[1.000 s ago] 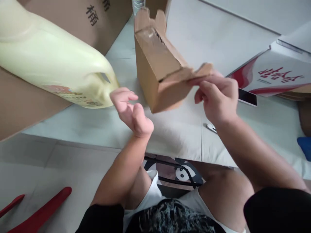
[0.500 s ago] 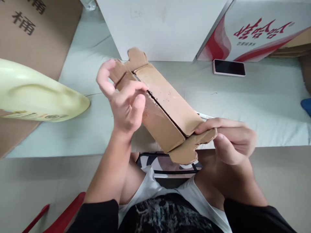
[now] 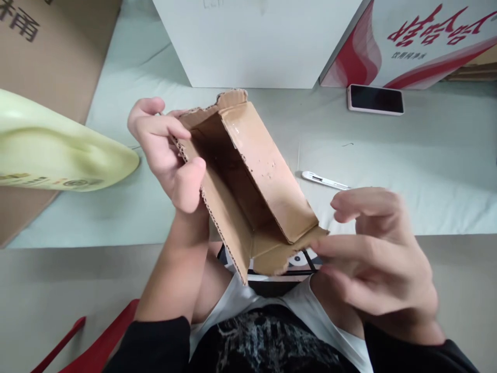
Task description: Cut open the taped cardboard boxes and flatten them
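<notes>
A small brown cardboard box (image 3: 274, 171) is held tilted above my lap, its near-left flap folded outward so that the dark inside shows. No contents can be made out in there. My left hand (image 3: 166, 150) grips the box's upper left edge, thumb and fingers on the flap. At the lower right end, my right hand (image 3: 376, 254) has its fingers apart; one fingertip is at the torn end flap, and I cannot tell whether it touches. Behind the box, a white utility knife (image 3: 324, 180) lies on the pale green cloth (image 3: 388, 155).
A phone (image 3: 375, 99) lies before a red-and-white carton (image 3: 427, 46). A large white box (image 3: 256, 46) stands at the back. To the left are a pale yellow bottle (image 3: 66, 145) and a big brown carton (image 3: 58, 62). A red chair part (image 3: 104, 342) shows at lower left.
The box's long top flaps have come apart and it now gapes open. My left hand has shifted left with one flap; my right hand has loosened from the end flap and spread.
</notes>
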A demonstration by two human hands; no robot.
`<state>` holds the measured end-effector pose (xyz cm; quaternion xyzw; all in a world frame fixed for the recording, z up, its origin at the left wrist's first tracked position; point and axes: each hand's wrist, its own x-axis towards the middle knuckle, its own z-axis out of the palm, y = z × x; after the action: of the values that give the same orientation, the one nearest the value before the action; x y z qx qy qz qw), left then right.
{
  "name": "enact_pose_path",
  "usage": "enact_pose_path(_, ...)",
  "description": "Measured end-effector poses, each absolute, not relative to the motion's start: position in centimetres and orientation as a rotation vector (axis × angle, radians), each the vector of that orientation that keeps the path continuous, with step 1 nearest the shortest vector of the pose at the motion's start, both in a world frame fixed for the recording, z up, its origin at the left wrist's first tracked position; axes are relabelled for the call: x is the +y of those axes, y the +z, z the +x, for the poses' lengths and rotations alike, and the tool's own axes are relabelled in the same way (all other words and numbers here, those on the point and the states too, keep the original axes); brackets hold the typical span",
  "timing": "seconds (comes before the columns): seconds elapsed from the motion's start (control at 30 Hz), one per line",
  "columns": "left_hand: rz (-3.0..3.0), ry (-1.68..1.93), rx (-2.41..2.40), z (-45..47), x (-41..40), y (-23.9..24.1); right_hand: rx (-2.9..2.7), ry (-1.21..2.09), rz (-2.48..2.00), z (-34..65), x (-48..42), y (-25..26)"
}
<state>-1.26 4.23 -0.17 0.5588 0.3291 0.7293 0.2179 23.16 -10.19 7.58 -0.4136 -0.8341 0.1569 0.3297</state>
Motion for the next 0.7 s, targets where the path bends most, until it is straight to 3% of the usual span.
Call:
enact_pose_path(0.23,1.579,1.683,0.750,-1.6,2.7,0.9,-2.459,0.566,-0.970,21.4,-8.4,7.0)
enact_pose_path(0.43,1.599,1.648,0.830,-1.7,2.2,0.8,-2.441,0.409,-1.044,21.8,-9.0,6.9)
enact_pose_path(0.7,1.536,1.578,0.832,-0.2,1.7,0.3,-2.556,0.463,-1.023,20.3,-9.0,6.8)
